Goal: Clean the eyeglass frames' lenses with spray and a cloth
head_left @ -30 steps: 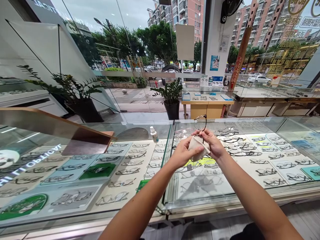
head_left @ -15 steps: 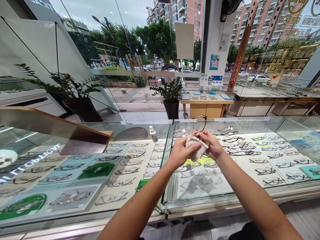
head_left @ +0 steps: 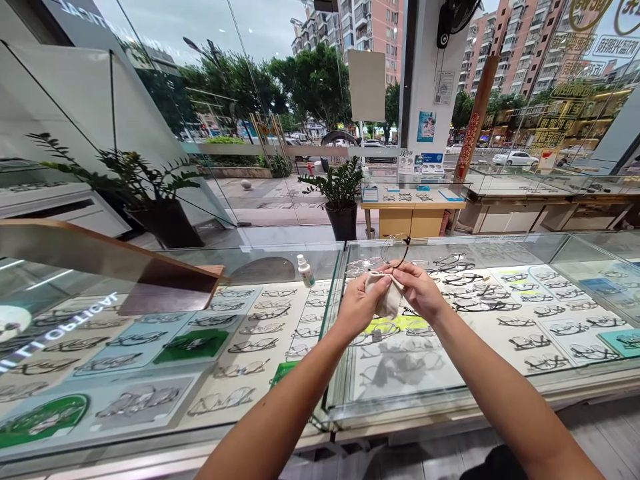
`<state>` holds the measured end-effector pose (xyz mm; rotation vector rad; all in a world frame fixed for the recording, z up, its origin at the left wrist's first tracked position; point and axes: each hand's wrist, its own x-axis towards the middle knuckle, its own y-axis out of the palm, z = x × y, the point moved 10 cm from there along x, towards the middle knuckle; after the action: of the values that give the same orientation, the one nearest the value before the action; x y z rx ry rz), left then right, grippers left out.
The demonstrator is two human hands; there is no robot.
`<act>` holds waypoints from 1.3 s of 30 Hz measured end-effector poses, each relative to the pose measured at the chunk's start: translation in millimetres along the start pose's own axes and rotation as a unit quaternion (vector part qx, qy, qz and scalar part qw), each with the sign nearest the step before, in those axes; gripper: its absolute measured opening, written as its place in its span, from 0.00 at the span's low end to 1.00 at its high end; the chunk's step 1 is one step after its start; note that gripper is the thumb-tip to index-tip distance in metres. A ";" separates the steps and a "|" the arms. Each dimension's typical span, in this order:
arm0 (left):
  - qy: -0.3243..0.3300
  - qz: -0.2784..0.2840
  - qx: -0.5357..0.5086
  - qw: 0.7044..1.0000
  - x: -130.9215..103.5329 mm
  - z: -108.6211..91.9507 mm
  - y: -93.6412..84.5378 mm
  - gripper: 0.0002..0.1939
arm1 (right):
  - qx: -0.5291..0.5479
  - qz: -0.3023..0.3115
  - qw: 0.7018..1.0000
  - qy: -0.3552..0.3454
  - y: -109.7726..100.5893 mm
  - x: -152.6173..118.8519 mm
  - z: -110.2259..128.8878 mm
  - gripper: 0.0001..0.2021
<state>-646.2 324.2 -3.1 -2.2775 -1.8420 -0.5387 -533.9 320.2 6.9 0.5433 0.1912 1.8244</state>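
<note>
Above the glass display case, my left hand (head_left: 359,305) pinches a pale cloth (head_left: 389,300) that hangs down between both hands. My right hand (head_left: 419,291) grips a pair of dark-rimmed glasses (head_left: 407,252) with its fingertips. One round lens of the glasses stands up above the fingers; the rest is hidden by the cloth and hands. The two hands are close together, with the cloth against the lower part of the glasses. Left of them, a white bottle (head_left: 305,271) stands upright on the glass top.
Rows of glasses (head_left: 260,344) lie inside the glass cases (head_left: 342,347) under and around my hands. A wooden-edged mirror or panel (head_left: 170,280) leans over the left case. Beyond the counter are a potted plant (head_left: 342,217) and a smaller display table (head_left: 415,206).
Both hands have shifted slightly left with the glasses and cloth. The cloth is less spread over the fingers and hangs lower between the hands.
</note>
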 end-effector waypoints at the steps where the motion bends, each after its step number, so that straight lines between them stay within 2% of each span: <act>1: 0.003 0.002 0.001 1.000 0.3 -0.4 0.5 0.28 | 0.002 -0.004 1.000 -0.001 -1.0 0.4 -0.3 0.17; 5: -0.003 0.027 0.014 1.000 1.4 1.2 3.8 0.32 | 0.032 -0.025 0.999 0.000 -8.4 2.5 -3.5 0.16; 12: -0.117 0.157 -0.027 0.980 -4.7 17.0 22.6 0.36 | 0.072 -0.063 0.995 0.037 -23.9 6.3 -12.8 0.18; 19: -0.115 0.209 -0.082 0.968 -9.2 6.8 37.0 0.33 | 0.082 -0.071 0.994 0.031 -24.9 7.0 -11.0 0.20; 23: -0.114 0.201 -0.073 0.970 -8.4 10.0 35.4 0.31 | 0.079 -0.065 0.994 0.029 -25.3 6.8 -11.8 0.20; 32: -0.088 0.126 -0.048 0.987 -4.2 5.7 24.4 0.31 | 0.089 -0.048 0.994 0.049 -19.1 5.6 -14.7 0.23; 39: -0.058 0.096 -0.015 0.994 -1.7 -0.8 17.0 0.29 | 0.070 -0.021 0.997 0.023 -11.2 4.8 -8.5 0.21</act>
<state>-630.1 318.6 -1.3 -2.5202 -1.6474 -0.4161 -529.2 329.5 -3.7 0.5909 0.3603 1.7928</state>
